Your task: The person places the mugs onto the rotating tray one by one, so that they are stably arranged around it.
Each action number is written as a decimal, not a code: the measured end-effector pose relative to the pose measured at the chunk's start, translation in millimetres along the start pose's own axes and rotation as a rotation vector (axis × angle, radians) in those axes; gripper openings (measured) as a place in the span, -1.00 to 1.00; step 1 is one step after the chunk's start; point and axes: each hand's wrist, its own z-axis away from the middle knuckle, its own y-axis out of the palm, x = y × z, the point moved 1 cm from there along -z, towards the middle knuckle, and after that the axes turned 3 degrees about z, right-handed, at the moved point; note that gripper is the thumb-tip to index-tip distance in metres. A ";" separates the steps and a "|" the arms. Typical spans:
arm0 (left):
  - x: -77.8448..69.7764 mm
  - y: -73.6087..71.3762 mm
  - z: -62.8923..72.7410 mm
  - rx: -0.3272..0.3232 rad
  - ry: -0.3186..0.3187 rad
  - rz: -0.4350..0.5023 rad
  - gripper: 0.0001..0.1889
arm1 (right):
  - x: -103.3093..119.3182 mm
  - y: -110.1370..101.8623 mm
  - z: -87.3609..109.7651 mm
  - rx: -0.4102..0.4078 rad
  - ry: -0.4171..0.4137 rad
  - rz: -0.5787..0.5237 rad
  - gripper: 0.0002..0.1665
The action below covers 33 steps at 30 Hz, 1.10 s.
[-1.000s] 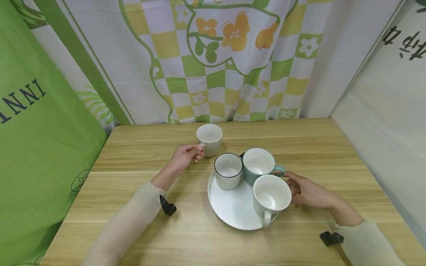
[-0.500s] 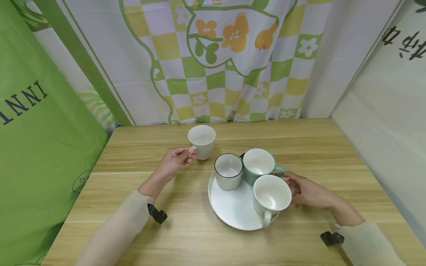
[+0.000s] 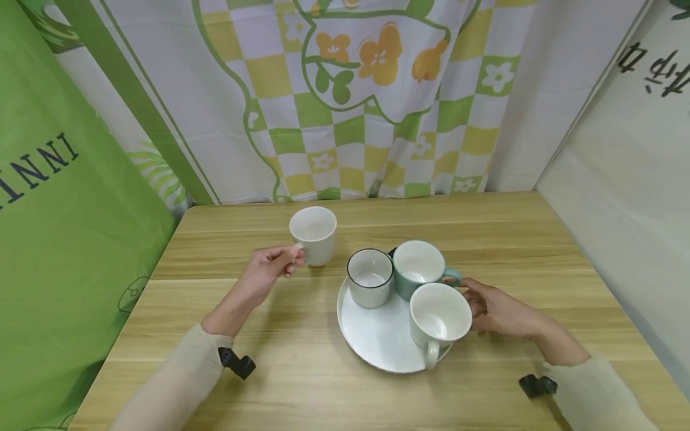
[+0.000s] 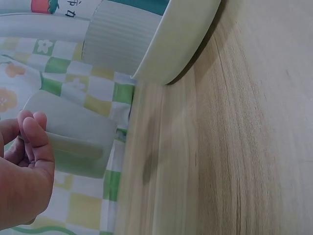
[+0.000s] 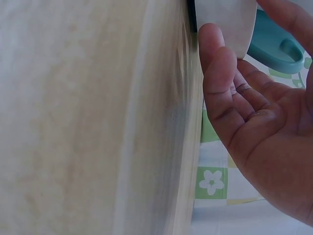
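Note:
My left hand [image 3: 265, 274] pinches the handle of a plain white mug [image 3: 318, 246], upright at the back left of the tray. In the left wrist view this mug [image 4: 80, 122] hangs clear of the table. A round white tray [image 3: 372, 344] bears a ribbed white cup with a dark rim [image 3: 371, 294], a teal mug [image 3: 405, 284] with a pale inside, and a large white mug [image 3: 438, 311]. My right hand [image 3: 504, 311] stays at the tray's right side, its loosely bent fingers [image 5: 220, 68] at the large mug's wall, beside the teal mug's handle [image 5: 276, 54].
The wooden table [image 3: 302, 371] runs back to a checked, flowered curtain [image 3: 377, 137]. A green cloth [image 3: 70, 239] hangs on the left and a white sheet [image 3: 620, 179] on the right. A small black piece [image 3: 392, 252] shows behind the cups.
My left hand has drawn the plain white mug left and a little nearer, away from the cups on the tray. The right hand, the tray and its cups have stayed put.

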 end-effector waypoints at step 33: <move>-25.6 -5.2 69.9 0.038 0.081 -0.077 -0.57 | -0.7 -0.2 0.2 0.006 0.041 0.000 -0.03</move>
